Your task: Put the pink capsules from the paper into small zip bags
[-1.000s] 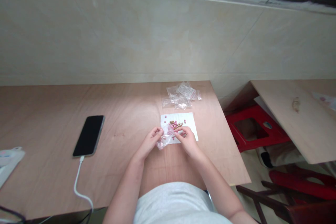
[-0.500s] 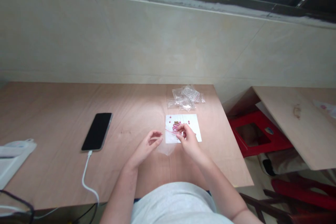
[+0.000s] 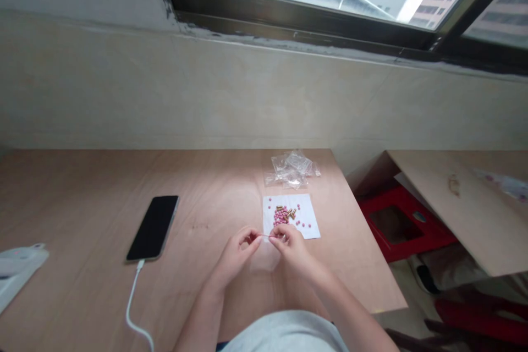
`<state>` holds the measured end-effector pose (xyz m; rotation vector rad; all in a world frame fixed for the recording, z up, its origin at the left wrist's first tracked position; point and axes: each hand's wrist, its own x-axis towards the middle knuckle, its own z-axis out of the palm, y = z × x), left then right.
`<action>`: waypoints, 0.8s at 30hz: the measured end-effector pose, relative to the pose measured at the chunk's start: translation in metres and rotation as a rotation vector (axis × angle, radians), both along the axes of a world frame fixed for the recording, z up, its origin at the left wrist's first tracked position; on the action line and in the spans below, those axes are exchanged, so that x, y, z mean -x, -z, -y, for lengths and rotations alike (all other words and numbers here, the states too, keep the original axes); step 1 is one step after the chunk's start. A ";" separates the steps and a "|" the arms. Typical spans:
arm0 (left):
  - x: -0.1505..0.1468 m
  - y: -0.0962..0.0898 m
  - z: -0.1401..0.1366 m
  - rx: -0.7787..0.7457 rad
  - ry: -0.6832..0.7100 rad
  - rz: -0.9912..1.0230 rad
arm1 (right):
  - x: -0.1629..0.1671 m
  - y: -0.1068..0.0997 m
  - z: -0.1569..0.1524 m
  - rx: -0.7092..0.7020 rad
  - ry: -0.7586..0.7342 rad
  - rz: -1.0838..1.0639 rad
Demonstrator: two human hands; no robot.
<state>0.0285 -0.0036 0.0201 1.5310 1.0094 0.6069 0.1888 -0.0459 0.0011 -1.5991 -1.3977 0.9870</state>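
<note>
My left hand [image 3: 237, 254] pinches one part of a thin pink string [image 3: 265, 236] between thumb and fingers. Close beside it, my right hand [image 3: 296, 248] is closed on the string too, just over the near edge of a white paper sheet [image 3: 308, 229]. Whether a bead sits in the right fingertips is too small to tell. Pink round beads [image 3: 280, 215] lie heaped on the sheet, with a few scattered around. Several gold tube beads [image 3: 291, 213] rest among them. Under the hands lies a clear plastic piece [image 3: 264, 260].
Crumpled clear plastic bags [image 3: 293, 168] lie behind the sheet. A phone [image 3: 152, 228] with a white cable [image 3: 131, 305] is on the left of the wooden table [image 3: 214, 181]. Beyond the table's right edge stand a red stool [image 3: 406, 225] and another table [image 3: 457, 209].
My hands have come together, and the left hand has closed on the string. The right hand has drawn back from the bead heap, uncovering gold tubes. The view has tilted up.
</note>
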 end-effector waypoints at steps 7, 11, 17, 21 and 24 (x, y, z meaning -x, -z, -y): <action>-0.005 -0.006 0.010 0.080 0.135 0.010 | 0.011 0.000 0.001 -0.022 0.076 0.015; -0.007 -0.007 0.010 0.024 0.083 0.010 | 0.008 0.000 0.002 0.004 0.045 -0.057; -0.001 -0.008 0.010 0.142 0.052 0.031 | -0.006 0.003 0.005 0.105 0.094 -0.322; -0.005 -0.005 0.015 0.275 0.113 0.100 | -0.006 0.002 0.008 0.137 0.091 -0.337; -0.008 -0.004 0.016 0.233 0.120 0.089 | -0.002 0.001 0.009 0.145 0.086 -0.337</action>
